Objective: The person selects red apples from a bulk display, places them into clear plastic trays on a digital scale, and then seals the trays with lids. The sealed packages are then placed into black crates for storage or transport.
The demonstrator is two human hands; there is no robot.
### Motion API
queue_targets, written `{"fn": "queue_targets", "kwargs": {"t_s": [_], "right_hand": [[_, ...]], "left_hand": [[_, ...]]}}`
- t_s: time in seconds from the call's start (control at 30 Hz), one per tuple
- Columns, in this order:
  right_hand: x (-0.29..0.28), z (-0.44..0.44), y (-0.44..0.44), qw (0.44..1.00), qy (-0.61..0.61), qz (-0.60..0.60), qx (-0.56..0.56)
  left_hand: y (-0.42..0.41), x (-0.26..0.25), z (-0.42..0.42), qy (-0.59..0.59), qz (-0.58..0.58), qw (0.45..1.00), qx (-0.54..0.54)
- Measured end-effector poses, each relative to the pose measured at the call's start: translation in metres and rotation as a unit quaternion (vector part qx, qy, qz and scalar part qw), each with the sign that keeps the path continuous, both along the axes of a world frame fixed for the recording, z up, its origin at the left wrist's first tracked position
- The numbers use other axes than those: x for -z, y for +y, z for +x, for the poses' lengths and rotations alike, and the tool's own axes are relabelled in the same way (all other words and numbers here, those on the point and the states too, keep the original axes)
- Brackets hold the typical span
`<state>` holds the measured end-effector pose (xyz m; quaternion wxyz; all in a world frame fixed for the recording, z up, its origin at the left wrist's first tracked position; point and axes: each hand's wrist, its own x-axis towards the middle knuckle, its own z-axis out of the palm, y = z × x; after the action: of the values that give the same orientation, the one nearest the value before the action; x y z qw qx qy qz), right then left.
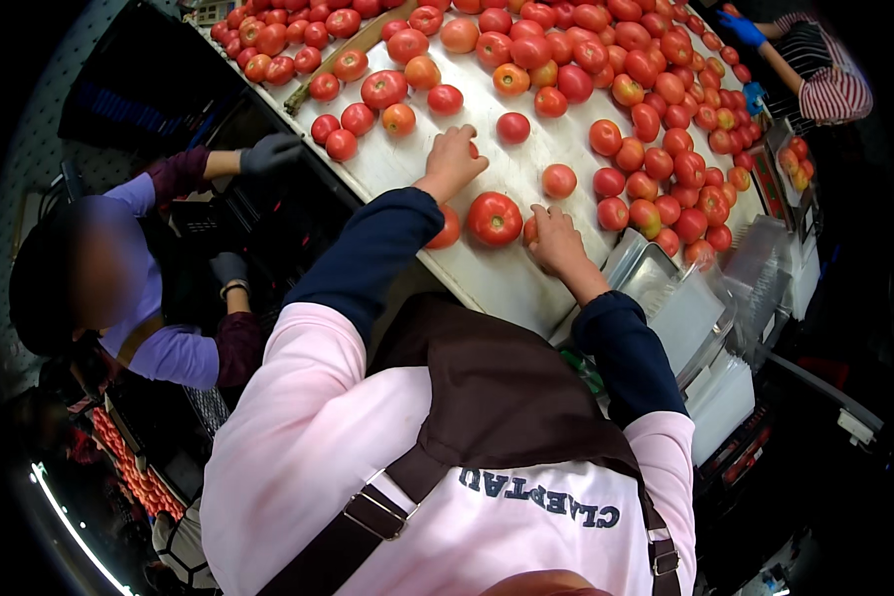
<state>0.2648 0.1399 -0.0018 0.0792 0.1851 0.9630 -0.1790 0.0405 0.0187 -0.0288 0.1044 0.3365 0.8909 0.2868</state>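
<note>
My left hand (451, 162) reaches over the white tabletop (387, 175), its fingers curled around a tomato (474, 150) that is mostly hidden. My right hand (560, 240) is lower and to the right, the fingers bent over another tomato (530, 231), of which only the left side shows. Between the hands sits a large red tomato (495, 218), stem scar up. A further tomato (444, 228) lies partly behind my left forearm. Single tomatoes rest just beyond, one (559, 181) above my right hand and one (512, 128) right of my left.
A wide heap of tomatoes (641, 63) covers the far and right table. A wooden strip (350, 52) divides off more at the far left. Clear plastic containers (652, 272) stand at right. A co-worker's gloved hand (272, 154) is by the left edge; a blue-gloved hand (743, 30) is far right.
</note>
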Motion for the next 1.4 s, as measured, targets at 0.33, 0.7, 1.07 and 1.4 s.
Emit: {"fn": "queue_targets", "kwargs": {"t_s": [0.33, 0.7, 1.07, 1.4], "right_hand": [[-0.013, -0.046, 0.106, 0.961, 0.124, -0.075, 0.234], [0.031, -0.105, 0.188, 0.980, 0.010, 0.192, 0.052], [0.031, -0.177, 0.115, 0.990, 0.048, 0.069, 0.117], [0.030, -0.196, 0.106, 0.979, -0.022, 0.092, 0.179]], "left_hand": [[0.086, -0.005, 0.000, 0.031, -0.136, 0.989, 0.038], [0.099, -0.006, -0.012, -0.020, -0.177, 0.983, 0.037], [0.087, 0.006, -0.013, 0.020, -0.089, 0.994, 0.058], [0.005, -0.025, -0.053, 0.071, -0.015, 0.992, -0.103]]}}
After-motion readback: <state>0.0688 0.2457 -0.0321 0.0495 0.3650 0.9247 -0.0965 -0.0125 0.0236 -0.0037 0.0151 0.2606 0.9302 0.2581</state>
